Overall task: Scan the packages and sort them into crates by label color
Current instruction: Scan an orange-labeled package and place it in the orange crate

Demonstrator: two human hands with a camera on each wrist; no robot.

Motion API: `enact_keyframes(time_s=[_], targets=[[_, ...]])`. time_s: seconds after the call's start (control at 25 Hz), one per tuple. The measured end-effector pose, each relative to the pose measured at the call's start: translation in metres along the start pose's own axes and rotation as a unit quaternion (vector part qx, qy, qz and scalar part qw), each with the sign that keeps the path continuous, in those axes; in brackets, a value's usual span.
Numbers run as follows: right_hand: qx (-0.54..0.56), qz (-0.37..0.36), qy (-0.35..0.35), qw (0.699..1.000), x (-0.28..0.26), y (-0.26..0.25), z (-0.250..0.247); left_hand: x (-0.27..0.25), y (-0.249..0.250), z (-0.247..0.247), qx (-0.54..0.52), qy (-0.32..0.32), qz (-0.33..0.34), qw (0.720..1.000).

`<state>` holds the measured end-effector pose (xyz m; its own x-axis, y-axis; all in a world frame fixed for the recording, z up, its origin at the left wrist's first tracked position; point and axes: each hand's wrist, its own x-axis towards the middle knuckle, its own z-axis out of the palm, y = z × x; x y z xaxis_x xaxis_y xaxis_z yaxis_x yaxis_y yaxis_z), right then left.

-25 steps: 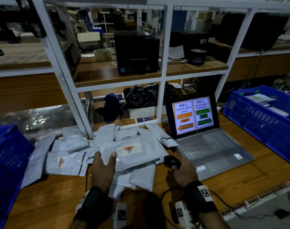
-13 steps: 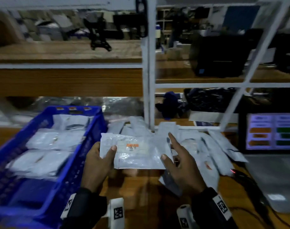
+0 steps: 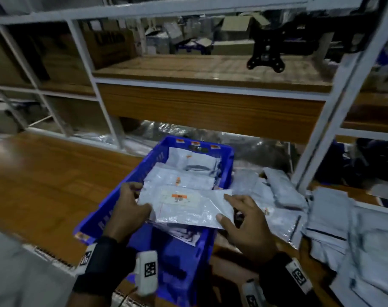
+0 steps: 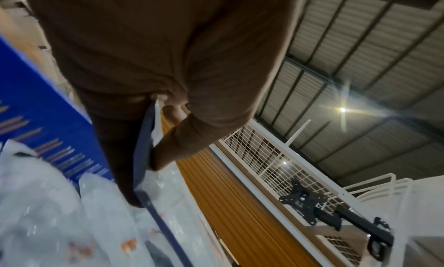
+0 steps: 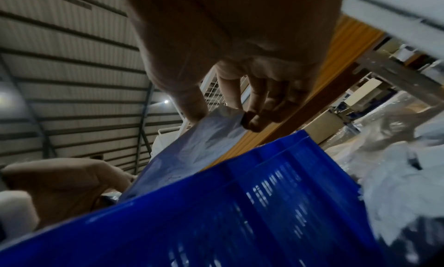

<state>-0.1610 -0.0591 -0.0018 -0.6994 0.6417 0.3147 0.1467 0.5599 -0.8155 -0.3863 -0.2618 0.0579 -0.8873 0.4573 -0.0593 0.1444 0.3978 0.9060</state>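
Note:
A clear poly package with an orange label [image 3: 182,204] hangs flat above the blue crate [image 3: 148,160]. My left hand [image 3: 141,197] grips its left edge, thumb on top. My right hand [image 3: 224,207] pinches its right edge between thumb and fingers. In the left wrist view my left hand [image 4: 153,134] pinches the package edge [image 4: 146,157] beside the crate wall [image 4: 36,100]. The right wrist view shows my right hand [image 5: 223,117] pinching a corner of the package [image 5: 192,153] over the crate wall [image 5: 240,204]. Several orange-labelled packages [image 3: 188,180] lie in the crate.
A heap of unsorted packages [image 3: 321,218] lies on the wooden table [image 3: 44,173] right of the crate. White shelf posts [image 3: 348,85] and a wooden shelf front [image 3: 210,107] stand behind. A black bracket [image 3: 266,60] sits on the shelf.
The package has moved left, from over the table's heap to above the blue crate. My right hand left the scanner and took the package's right edge. The view swung left.

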Motion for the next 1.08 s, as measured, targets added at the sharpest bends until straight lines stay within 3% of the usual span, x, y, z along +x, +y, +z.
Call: enact_keyframes(time_s=[0.12, 0.2, 0.32, 0.48, 0.56, 0.72, 0.92, 1.08], targets=[[-0.149, -0.021, -0.019, 0.988, 0.021, -0.010, 0.035, 0.044, 0.002, -0.023, 0.091, -0.009, 0.020, 0.996], [-0.221, -0.029, -0.020, 0.975, 0.031, -0.019, 0.054, 0.071, 0.001, -0.030, 0.136, -0.043, -0.004, 0.990], [-0.267, -0.016, -0.027, 0.963, 0.039, -0.029, 0.071, 0.098, -0.003, -0.030, 0.211, -0.079, -0.027, 0.974], [-0.304, 0.004, -0.105, 0.947, 0.044, -0.033, 0.076, 0.115, -0.017, -0.021, 0.271, -0.132, -0.050, 0.952], [-0.311, 0.002, -0.124, 0.942, 0.043, -0.034, 0.075, 0.111, -0.017, -0.017, 0.295, -0.149, -0.014, 0.944], [-0.292, 0.021, -0.131, 0.947, 0.040, -0.037, 0.072, 0.086, -0.007, -0.007, 0.429, -0.168, 0.016, 0.888], [-0.285, 0.026, -0.133, 0.949, 0.041, -0.037, 0.073, 0.063, -0.002, -0.001, 0.482, -0.224, 0.027, 0.847], [-0.295, 0.017, -0.143, 0.944, 0.042, -0.041, 0.070, 0.059, 0.002, 0.011, 0.479, -0.272, 0.009, 0.835]])
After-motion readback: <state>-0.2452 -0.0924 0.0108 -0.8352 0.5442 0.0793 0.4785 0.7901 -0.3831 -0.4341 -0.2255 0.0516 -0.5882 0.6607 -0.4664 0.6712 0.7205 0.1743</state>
